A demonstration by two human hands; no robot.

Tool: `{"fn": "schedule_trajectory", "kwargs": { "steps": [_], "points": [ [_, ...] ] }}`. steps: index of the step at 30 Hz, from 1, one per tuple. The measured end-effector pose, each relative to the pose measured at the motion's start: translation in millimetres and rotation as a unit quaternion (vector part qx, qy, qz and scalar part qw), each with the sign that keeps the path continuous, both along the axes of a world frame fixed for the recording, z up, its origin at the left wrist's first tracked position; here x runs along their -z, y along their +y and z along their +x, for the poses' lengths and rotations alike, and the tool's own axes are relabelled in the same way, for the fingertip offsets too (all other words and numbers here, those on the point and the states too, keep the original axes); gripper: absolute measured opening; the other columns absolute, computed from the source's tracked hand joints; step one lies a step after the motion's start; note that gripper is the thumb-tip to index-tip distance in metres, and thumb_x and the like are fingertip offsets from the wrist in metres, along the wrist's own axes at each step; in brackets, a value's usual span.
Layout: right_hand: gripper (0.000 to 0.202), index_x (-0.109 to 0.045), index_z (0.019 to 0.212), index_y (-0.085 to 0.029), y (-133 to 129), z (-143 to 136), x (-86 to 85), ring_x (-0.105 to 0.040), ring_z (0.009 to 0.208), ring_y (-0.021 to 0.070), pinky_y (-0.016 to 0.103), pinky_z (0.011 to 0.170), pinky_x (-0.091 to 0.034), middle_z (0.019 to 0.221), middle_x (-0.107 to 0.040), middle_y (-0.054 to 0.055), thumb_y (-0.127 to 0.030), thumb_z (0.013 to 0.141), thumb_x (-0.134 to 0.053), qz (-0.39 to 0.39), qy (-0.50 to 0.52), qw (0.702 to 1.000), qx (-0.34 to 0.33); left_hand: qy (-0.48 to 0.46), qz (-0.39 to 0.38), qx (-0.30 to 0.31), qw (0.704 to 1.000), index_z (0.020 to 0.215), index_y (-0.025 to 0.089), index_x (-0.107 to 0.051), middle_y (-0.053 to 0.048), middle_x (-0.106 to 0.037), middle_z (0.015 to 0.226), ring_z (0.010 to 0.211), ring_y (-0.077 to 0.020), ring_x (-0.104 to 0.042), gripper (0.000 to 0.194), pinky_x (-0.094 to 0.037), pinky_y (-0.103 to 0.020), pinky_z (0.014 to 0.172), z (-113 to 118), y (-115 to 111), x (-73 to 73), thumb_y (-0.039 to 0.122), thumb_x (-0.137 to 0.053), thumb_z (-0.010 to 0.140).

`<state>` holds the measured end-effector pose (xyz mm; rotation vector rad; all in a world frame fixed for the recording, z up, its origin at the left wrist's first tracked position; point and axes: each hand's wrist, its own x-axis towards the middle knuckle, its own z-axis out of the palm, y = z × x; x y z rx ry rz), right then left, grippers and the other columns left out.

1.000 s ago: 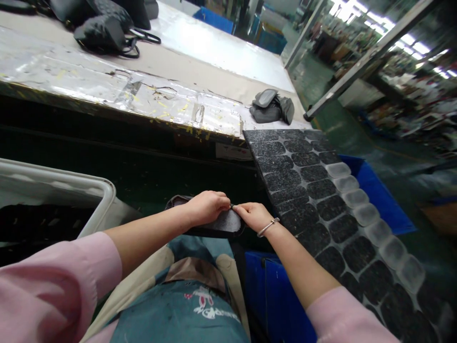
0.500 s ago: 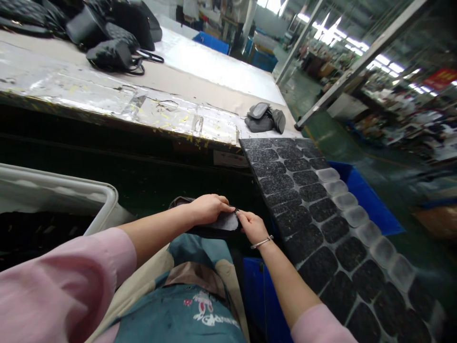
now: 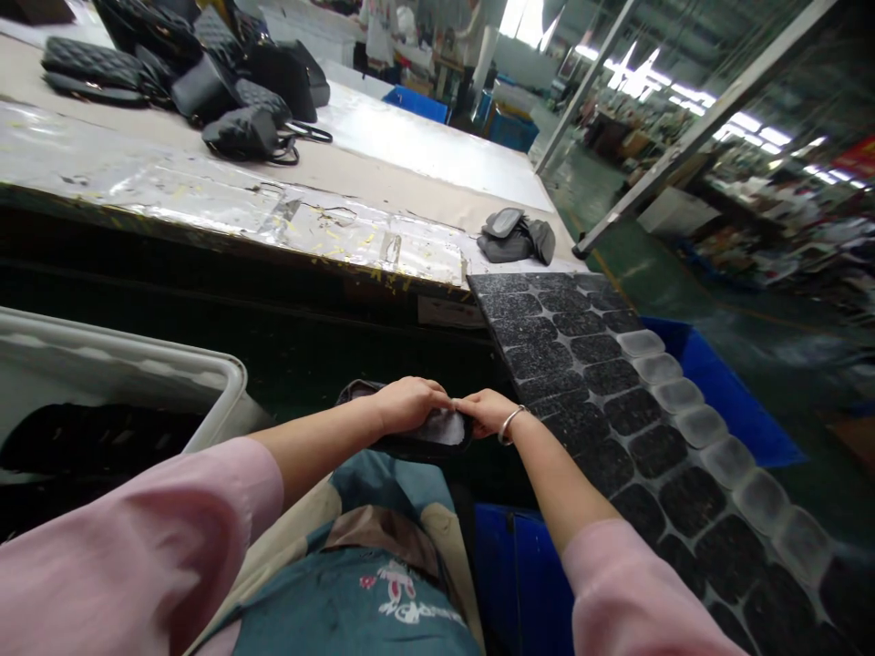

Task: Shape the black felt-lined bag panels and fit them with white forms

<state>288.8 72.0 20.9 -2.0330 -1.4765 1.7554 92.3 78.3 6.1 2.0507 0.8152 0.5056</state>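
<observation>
Low in front of my lap I hold a dark bag piece with a pale grey oval panel. My left hand is closed over its top, thumb and fingers on the upper edge. My right hand, with a silver bangle at the wrist, pinches the same edge at the right end. The fingertips of both hands meet there. Most of the piece's left part is hidden under my left hand. On the right lies a dark board marked with rounded shapes, with a row of translucent oval pieces along its right side.
A long worktable stands ahead, with black quilted bags at its left and grey rounded pieces near its right end. A white bin with dark contents is at my left. Blue bins stand below and beyond the board.
Both hands stay on the bag piece. My right hand has turned, its fingers now pointing more level along the edge. The view has shifted slightly, so the surroundings sit further right.
</observation>
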Motion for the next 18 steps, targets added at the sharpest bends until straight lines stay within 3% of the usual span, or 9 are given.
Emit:
{"fn": "schedule_trajectory", "kwargs": {
  "steps": [3, 5, 7, 9, 11, 13, 16, 18],
  "points": [
    [0.034, -0.07, 0.066, -0.017, -7, -1, 1.3, -0.053, 0.048, 0.0126, 0.024, 0.05, -0.046, 0.05, -0.055, -0.001, -0.05, 0.074, -0.064, 0.076, -0.037, 0.996, -0.026, -0.04, -0.066, -0.044, 0.996, 0.101, 0.024, -0.068, -0.004, -0.07, 0.098, 0.094, -0.0209, -0.064, 0.034, -0.046, -0.031, 0.084, 2, 5, -14.8, 0.01, -0.058, 0.072],
    [0.035, -0.073, 0.073, -0.019, -12, 1, 4.3, -0.059, 0.058, 0.017, 0.028, 0.057, -0.049, 0.058, -0.062, 0.002, -0.051, 0.076, -0.059, 0.127, -0.043, 0.99, -0.032, -0.058, -0.076, -0.069, 0.993, 0.107, 0.02, -0.065, -0.006, -0.069, 0.105, 0.098, -0.0186, -0.063, 0.034, -0.046, -0.028, 0.085, -8, 14, -31.5, 0.012, -0.059, 0.074],
    [0.037, -0.074, 0.078, -0.02, -16, 3, 10.4, -0.064, 0.076, 0.0224, 0.033, 0.07, -0.051, 0.075, -0.069, 0.005, -0.051, 0.077, -0.055, 0.176, -0.033, 0.983, -0.033, -0.113, -0.076, -0.115, 0.984, 0.113, 0.016, -0.061, -0.01, -0.065, 0.116, 0.107, -0.0173, -0.059, 0.03, -0.043, -0.028, 0.092, -34, 21, -47.3, 0.022, -0.051, 0.085],
    [0.039, -0.074, 0.085, -0.02, -21, 2, 18.6, -0.062, 0.097, 0.0259, 0.037, 0.087, -0.048, 0.094, -0.071, 0.007, -0.051, 0.077, -0.052, 0.216, -0.019, 0.976, -0.027, -0.259, -0.115, -0.213, 0.935, 0.112, 0.013, -0.062, -0.012, -0.064, 0.117, 0.112, -0.0208, -0.057, 0.034, -0.04, -0.033, 0.096, -71, 19, -54.1, 0.033, -0.053, 0.086],
    [0.042, -0.072, 0.095, -0.02, -28, -1, 27.2, -0.058, 0.11, 0.026, 0.038, 0.097, -0.043, 0.106, -0.069, 0.008, -0.051, 0.08, -0.048, 0.252, 0.007, 0.968, 0.002, -0.301, -0.173, -0.325, 0.88, 0.111, 0.016, -0.062, -0.012, -0.063, 0.119, 0.115, -0.0225, -0.054, 0.039, -0.04, -0.036, 0.095, -107, 8, -46.0, 0.043, -0.053, 0.085],
    [0.045, -0.069, 0.102, -0.02, -36, -7, 34.3, -0.056, 0.113, 0.0246, 0.038, 0.099, -0.042, 0.111, -0.067, 0.008, -0.051, 0.084, -0.042, 0.279, 0.034, 0.959, 0.045, -0.261, -0.283, -0.402, 0.83, 0.107, 0.015, -0.064, -0.013, -0.063, 0.119, 0.113, -0.0237, -0.055, 0.045, -0.041, -0.036, 0.092, -130, -8, -24.7, 0.052, -0.052, 0.084],
    [0.046, -0.066, 0.104, -0.019, -44, -14, 40.0, -0.057, 0.11, 0.024, 0.037, 0.097, -0.044, 0.112, -0.066, 0.009, -0.051, 0.087, -0.038, 0.291, 0.049, 0.951, 0.09, -0.293, -0.414, -0.384, 0.772, 0.111, 0.016, -0.063, -0.012, -0.06, 0.122, 0.11, -0.0215, -0.057, 0.05, -0.043, -0.032, 0.087, -131, -30, 11.7, 0.055, -0.052, 0.083],
    [0.046, -0.065, 0.103, -0.019, -45, -15, 41.2, -0.058, 0.108, 0.0237, 0.037, 0.095, -0.045, 0.11, -0.067, 0.009, -0.052, 0.088, -0.036, 0.285, 0.05, 0.953, 0.093, -0.331, -0.478, -0.358, 0.73, 0.11, 0.016, -0.063, -0.012, -0.063, 0.117, 0.103, -0.0201, -0.06, 0.05, -0.046, -0.03, 0.083, -118, -35, 25.5, 0.056, -0.052, 0.083]
  ]
}}
